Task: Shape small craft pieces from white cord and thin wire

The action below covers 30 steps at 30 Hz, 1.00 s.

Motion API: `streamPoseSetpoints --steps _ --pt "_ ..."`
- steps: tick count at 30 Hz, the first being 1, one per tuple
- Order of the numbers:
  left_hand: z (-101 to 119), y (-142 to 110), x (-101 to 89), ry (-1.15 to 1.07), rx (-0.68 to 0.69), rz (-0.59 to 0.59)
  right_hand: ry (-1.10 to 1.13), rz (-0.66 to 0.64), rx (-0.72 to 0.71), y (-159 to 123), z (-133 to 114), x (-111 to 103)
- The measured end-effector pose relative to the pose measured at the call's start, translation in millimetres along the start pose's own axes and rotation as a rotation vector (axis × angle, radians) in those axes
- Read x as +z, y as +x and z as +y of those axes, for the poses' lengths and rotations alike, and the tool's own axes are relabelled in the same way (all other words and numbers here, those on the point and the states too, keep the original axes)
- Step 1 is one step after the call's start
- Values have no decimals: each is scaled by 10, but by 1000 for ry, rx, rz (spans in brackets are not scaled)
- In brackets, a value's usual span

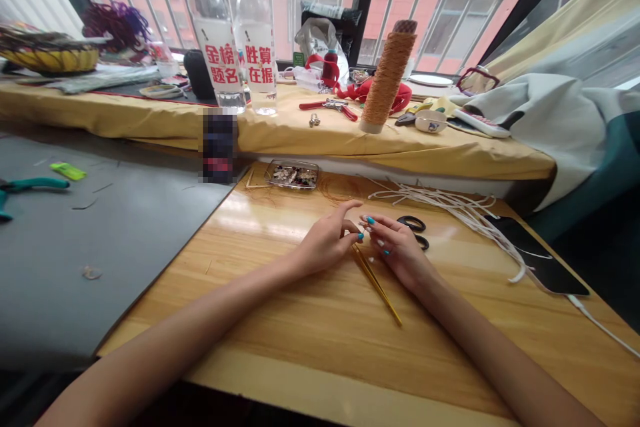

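Observation:
Over the wooden table, my left hand (327,238) has its index finger raised while the thumb and other fingers come together in a pinch; what sits between them is too small to name. Close against it, my right hand (403,250) is closed at the fingertips around something small and whitish that I cannot make out. Golden tweezers (379,287) lie on the wood below the fingertips. A tiny white piece (371,259) rests beside them. Black-handled scissors (414,224) lie just behind my right hand, partly hidden by it.
A clear box of beads (293,175) stands at the table's back edge. White cords (450,203) and a phone (535,253) lie right. Teal pliers (35,184) are on the grey surface. Two bottles (217,40), red-handled pliers (327,105) and an orange thread spool (387,80) occupy the ledge.

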<state>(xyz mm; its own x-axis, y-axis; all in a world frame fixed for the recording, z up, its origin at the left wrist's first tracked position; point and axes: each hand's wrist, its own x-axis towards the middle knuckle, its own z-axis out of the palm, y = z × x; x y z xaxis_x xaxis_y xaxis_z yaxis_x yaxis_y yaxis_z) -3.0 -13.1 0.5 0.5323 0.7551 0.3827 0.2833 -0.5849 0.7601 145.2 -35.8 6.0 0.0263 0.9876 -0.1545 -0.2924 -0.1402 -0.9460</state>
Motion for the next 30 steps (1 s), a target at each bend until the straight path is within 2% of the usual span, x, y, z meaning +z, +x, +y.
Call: streamPoseSetpoints --steps 3,12,17,21,24,26,28,30 --pt "-2 24 -14 -84 -89 -13 -22 -31 15 13 -5 -13" --pt "-88 18 0 133 -118 112 -265 -147 -55 63 1 -88" --pt "-79 22 -12 246 -118 140 -386 -132 -105 60 -15 -72" --pt "-52 22 -14 311 -126 154 -626 -95 -179 50 -28 -52" --pt "-52 17 -3 346 -77 148 -831 -76 -316 30 -5 -42" --pt "-65 12 7 358 -17 148 -886 -73 -384 15 23 -37" --pt "-80 7 16 346 33 147 -853 -44 -387 7 53 -34" --pt "-88 2 22 316 81 128 -756 6 -322 9 75 -35"
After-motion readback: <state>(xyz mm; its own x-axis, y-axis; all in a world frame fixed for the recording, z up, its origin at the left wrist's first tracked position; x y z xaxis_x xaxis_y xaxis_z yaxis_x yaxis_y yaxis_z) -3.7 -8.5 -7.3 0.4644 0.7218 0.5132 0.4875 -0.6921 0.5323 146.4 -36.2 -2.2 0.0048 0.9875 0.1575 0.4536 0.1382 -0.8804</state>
